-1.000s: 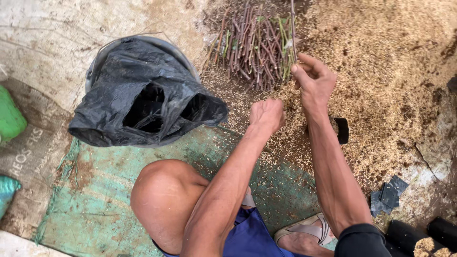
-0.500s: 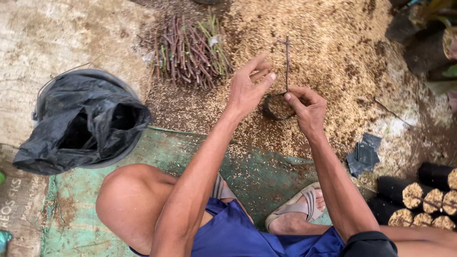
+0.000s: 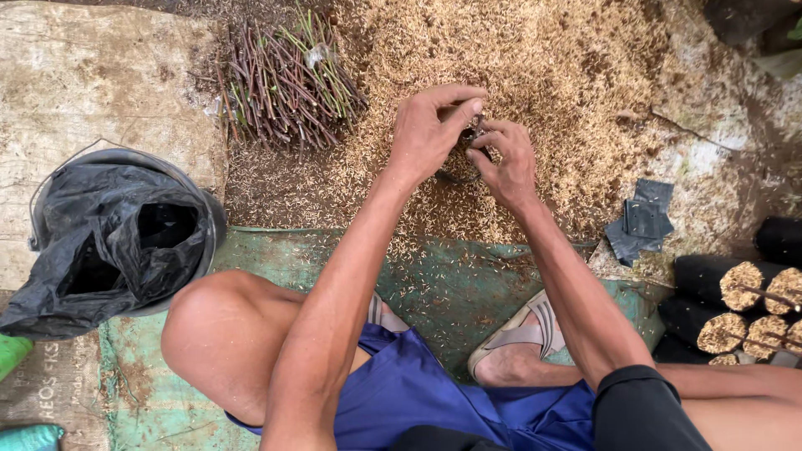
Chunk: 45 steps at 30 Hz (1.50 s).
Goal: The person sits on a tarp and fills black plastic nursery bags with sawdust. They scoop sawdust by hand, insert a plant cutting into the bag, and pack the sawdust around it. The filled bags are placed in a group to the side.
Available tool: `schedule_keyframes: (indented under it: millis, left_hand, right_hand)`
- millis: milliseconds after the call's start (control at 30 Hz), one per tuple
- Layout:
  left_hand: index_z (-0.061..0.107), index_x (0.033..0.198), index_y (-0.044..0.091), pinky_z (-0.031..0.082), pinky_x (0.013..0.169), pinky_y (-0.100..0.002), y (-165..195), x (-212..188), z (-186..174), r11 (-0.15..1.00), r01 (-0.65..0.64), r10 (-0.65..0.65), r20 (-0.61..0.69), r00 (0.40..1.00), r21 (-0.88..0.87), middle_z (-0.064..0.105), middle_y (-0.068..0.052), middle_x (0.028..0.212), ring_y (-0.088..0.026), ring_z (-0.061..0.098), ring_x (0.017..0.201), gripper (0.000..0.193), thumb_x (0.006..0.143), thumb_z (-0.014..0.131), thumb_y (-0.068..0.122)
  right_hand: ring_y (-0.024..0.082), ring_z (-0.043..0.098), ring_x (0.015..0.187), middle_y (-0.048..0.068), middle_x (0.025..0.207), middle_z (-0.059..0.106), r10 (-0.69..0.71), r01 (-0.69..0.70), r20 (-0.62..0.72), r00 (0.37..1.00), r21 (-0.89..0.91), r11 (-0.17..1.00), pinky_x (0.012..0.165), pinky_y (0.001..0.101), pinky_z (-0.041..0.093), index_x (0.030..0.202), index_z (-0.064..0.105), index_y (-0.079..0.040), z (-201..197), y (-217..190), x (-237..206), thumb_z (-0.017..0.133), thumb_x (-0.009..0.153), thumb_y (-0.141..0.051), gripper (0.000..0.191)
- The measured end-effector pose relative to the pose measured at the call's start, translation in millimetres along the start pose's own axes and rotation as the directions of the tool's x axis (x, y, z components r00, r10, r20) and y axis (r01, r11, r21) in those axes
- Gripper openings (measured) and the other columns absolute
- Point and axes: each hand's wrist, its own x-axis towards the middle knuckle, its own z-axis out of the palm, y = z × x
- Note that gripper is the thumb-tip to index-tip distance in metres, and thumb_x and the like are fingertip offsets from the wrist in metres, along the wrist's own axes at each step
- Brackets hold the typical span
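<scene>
My left hand (image 3: 430, 129) and my right hand (image 3: 504, 159) meet over a small dark planting bag (image 3: 462, 164) that sits in a heap of rice husk (image 3: 535, 75). Both hands' fingers pinch at the bag's top, which they mostly hide. A bundle of purple and green stem cuttings (image 3: 284, 79) lies on the husk to the upper left of my hands.
A bucket lined with black plastic (image 3: 117, 238) stands at the left. Filled black bags with husk at their mouths (image 3: 735, 305) lie stacked at the right edge. Flat empty black bags (image 3: 643, 221) lie near them. A green tarp (image 3: 451, 284) covers the ground under my legs.
The upright cutting held over the bag a moment ago no longer sticks up; both hands have closed in on the bag's top. The view has shifted right.
</scene>
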Motion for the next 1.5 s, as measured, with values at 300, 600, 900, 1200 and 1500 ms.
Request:
schedule_keyframes:
  millis: [300, 600, 900, 1200, 1500]
  left_hand:
    - [0.080, 0.108, 0.018, 0.056, 0.069, -0.036, -21, 0, -2, 0.943, -0.127, 0.081, 0.157, 0.984, 0.309, 0.075, -0.006, 0.088, -0.016, 0.067, 0.075, 0.022, 0.093, 0.072, 0.031]
    - [0.079, 0.102, 0.013, 0.060, 0.078, -0.038, -15, -10, -15, 0.955, -0.125, 0.062, 0.232, 0.971, 0.268, 0.075, -0.008, 0.099, -0.020, 0.073, 0.085, 0.017, 0.086, 0.075, 0.019]
    - [0.078, 0.102, 0.019, 0.059, 0.075, -0.038, -14, -21, -15, 0.888, -0.173, 0.065, 0.256, 0.964, 0.427, 0.072, -0.006, 0.100, -0.021, 0.071, 0.079, 0.015, 0.087, 0.073, 0.020]
    - [0.074, 0.106, 0.017, 0.058, 0.075, -0.037, -23, -22, -4, 0.856, -0.153, 0.012, 0.278, 0.961, 0.493, 0.068, -0.003, 0.094, -0.020, 0.070, 0.080, 0.015, 0.093, 0.067, 0.022]
    - [0.076, 0.104, 0.016, 0.058, 0.074, -0.040, -22, -26, -4, 0.870, -0.199, 0.109, 0.217, 0.970, 0.452, 0.068, -0.004, 0.089, -0.024, 0.070, 0.081, 0.014, 0.092, 0.069, 0.020]
  right_hand:
    - [0.032, 0.051, 0.130, 0.015, 0.136, 0.060, 0.122, -0.127, 0.084, 0.989, 0.052, 0.991, 0.112, 0.0500, 0.042, 0.090, 0.076, -0.009, 20, 15, -3, 0.085, 0.082, -0.013, 0.013]
    - [0.032, 0.049, 0.138, 0.016, 0.145, 0.056, -0.054, 0.069, 0.099, 0.994, -0.159, 0.985, 0.116, 0.0495, 0.042, 0.099, 0.078, -0.007, 22, 8, -7, 0.084, 0.080, -0.010, 0.020]
    - [0.034, 0.048, 0.137, 0.015, 0.146, 0.054, 0.014, 0.030, 0.202, 0.979, -0.211, 0.977, 0.112, 0.0447, 0.044, 0.113, 0.076, -0.008, 29, 9, 1, 0.081, 0.077, -0.007, 0.037]
    - [0.030, 0.060, 0.116, 0.015, 0.136, 0.062, 0.021, 0.036, 0.207, 0.978, -0.269, 0.963, 0.088, 0.0384, 0.056, 0.114, 0.076, -0.009, 27, 7, 4, 0.079, 0.079, -0.006, 0.035]
    - [0.021, 0.070, 0.101, 0.009, 0.110, 0.071, 0.162, -0.176, 0.074, 0.984, 0.251, 0.952, 0.085, 0.0332, 0.062, 0.106, 0.075, -0.009, -2, 34, 35, 0.063, 0.099, -0.005, 0.015]
